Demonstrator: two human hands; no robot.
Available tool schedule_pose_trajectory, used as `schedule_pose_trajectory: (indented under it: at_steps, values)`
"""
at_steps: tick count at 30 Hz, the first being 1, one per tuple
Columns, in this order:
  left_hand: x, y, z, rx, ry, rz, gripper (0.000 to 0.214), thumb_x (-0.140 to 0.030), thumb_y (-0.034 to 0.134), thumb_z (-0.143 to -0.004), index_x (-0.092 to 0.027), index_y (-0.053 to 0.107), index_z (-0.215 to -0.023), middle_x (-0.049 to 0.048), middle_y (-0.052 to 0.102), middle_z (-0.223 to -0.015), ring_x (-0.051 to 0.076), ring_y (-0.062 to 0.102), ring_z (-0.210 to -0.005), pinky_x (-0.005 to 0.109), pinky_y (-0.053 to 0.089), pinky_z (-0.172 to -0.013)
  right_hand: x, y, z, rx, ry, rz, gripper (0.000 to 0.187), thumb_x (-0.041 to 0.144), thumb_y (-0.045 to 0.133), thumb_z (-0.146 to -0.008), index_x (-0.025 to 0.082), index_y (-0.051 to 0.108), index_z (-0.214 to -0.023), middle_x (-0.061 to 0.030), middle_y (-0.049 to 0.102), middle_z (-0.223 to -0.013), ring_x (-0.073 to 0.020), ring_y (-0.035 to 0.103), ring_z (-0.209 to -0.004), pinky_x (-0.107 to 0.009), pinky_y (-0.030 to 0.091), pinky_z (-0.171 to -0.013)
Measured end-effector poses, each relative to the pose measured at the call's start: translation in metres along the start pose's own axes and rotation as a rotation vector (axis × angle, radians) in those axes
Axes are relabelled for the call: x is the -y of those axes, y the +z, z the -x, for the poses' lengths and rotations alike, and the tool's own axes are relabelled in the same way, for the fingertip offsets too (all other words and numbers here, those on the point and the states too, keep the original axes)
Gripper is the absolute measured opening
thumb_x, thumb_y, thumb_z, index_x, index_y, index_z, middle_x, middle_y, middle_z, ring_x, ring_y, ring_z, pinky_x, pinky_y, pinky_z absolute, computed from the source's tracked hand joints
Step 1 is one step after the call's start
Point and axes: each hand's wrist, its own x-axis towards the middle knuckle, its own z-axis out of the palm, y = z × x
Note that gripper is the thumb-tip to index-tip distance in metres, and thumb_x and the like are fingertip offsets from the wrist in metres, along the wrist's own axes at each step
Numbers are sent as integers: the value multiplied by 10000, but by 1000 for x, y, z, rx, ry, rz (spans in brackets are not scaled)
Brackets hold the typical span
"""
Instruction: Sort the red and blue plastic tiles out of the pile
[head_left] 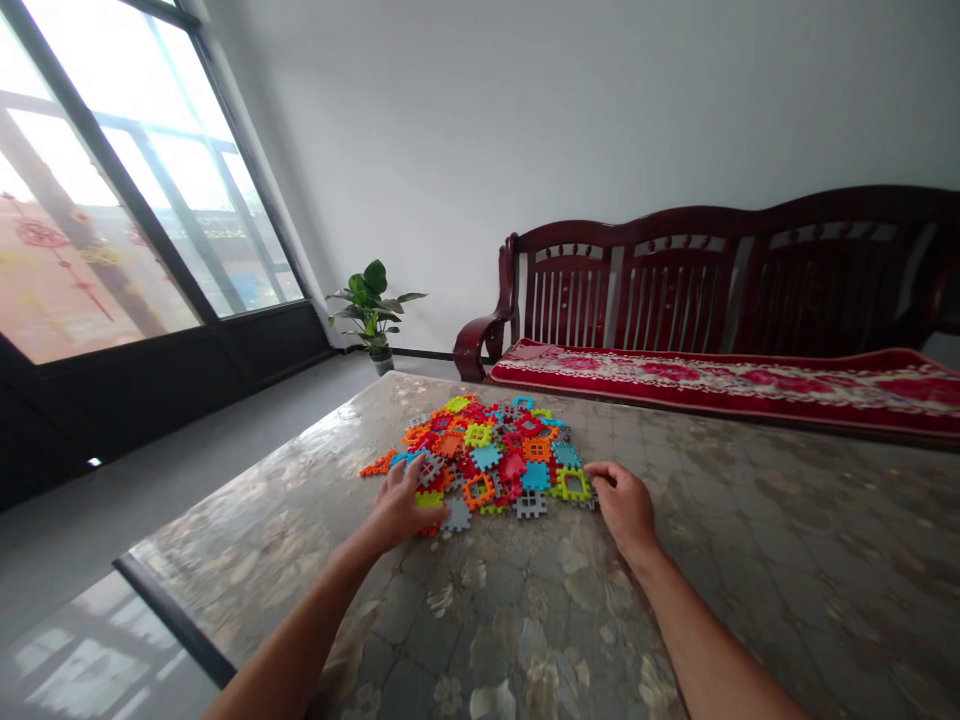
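Note:
A loose heap of plastic interlocking building tiles (486, 456), notched at the edges, lies on the table in red, orange, blue, green and grey. Some tiles are solid and others have window-like openings. My left hand (401, 508) rests at the heap's left side, open, its fingers and thumb apart around a green tile (429, 498) and near a grey tile (457, 516). At the right edge, my right hand (628, 508) has its fingers curled in beside a green frame tile (572, 485). Whatever its fingertips pinch is too small to make out.
The heap lies on a table (525, 610) with a patterned, shiny cover; its left edge drops to the floor (247, 430). Behind stand a dark wooden bench (637, 285) with a red floral cushion (675, 380) and a potted plant (373, 310). Windows (142, 200) line the left.

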Motion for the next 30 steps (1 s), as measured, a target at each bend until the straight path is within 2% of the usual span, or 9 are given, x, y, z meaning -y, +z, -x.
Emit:
schedule_pose_trajectory:
  at_steps: [3, 6, 8, 14, 17, 20, 22, 25, 30]
  values:
    - [-2, 3, 12, 105, -21, -95, 1095, -495, 770, -590, -260, 239, -1518, 181, 269, -1537, 427, 225, -1417, 565, 265, -1090, 2, -1, 0, 7, 15, 14, 316, 307, 453, -723, 264, 729, -872, 7, 744, -851, -202, 647, -744, -291, 446, -650]
    - [-9, 5, 13, 114, 25, -114, 982, -466, 731, -661, -285, 271, -1510, 164, 239, -1560, 409, 259, -1412, 566, 256, -1095, 1, -1, 0, -2, 15, 20, 313, 308, 460, -716, 263, 730, -867, 6, 747, -847, -204, 651, -748, -291, 445, -650]
    - [-10, 10, 10, 53, 80, -93, 853, -434, 700, -712, -306, 345, -1477, 135, 300, -1542, 377, 328, -1383, 551, 293, -1083, 1, -1, -1, -6, 2, 11, 313, 307, 460, -713, 257, 730, -864, 3, 749, -857, -203, 655, -760, -292, 451, -665]
    - [-2, 28, -6, -270, 240, 74, 410, -325, 597, -817, -287, 610, -1225, 68, 555, -1330, 262, 533, -1218, 445, 451, -1012, 0, -1, -2, 6, 9, -8, 327, 320, 453, -710, 244, 727, -873, -7, 749, -875, -208, 659, -799, -299, 458, -711]
    - [2, 20, -15, -378, 271, 114, 309, -386, 555, -863, -278, 659, -1133, 57, 610, -1241, 235, 580, -1154, 403, 472, -997, 0, -1, -2, 7, 16, -8, 329, 324, 454, -708, 245, 727, -873, -8, 750, -877, -209, 658, -791, -302, 461, -714]
    - [7, 2, -30, -444, 152, 48, 346, -457, 501, -893, -267, 670, -1126, 78, 617, -1244, 260, 576, -1160, 424, 450, -1010, 0, -1, -2, 9, 11, -1, 328, 325, 455, -705, 249, 729, -868, -4, 750, -864, -213, 660, -780, -303, 462, -697]
    - [12, -9, -43, -399, 2, -22, 445, -504, 447, -907, -250, 629, -1224, 121, 564, -1337, 310, 524, -1231, 478, 417, -1025, 0, -1, -1, 4, 4, -2, 328, 327, 456, -705, 250, 730, -869, -4, 751, -859, -213, 660, -773, -302, 463, -688]
    - [18, -17, -66, -208, -174, -55, 583, -562, 318, -930, -230, 523, -1364, 160, 524, -1395, 352, 475, -1285, 524, 400, -1012, -2, 0, -2, -5, 1, -13, 327, 332, 457, -705, 243, 727, -867, -11, 748, -851, -216, 660, -764, -308, 470, -692]
    - [16, -6, -89, -85, -167, -44, 552, -591, 336, -908, -295, 575, -1307, 103, 616, -1315, 334, 539, -1231, 504, 389, -1016, -7, 3, -4, -55, -13, -26, 377, 355, 440, -725, 208, 702, -952, -59, 731, -967, -237, 660, -859, -350, 499, -776]
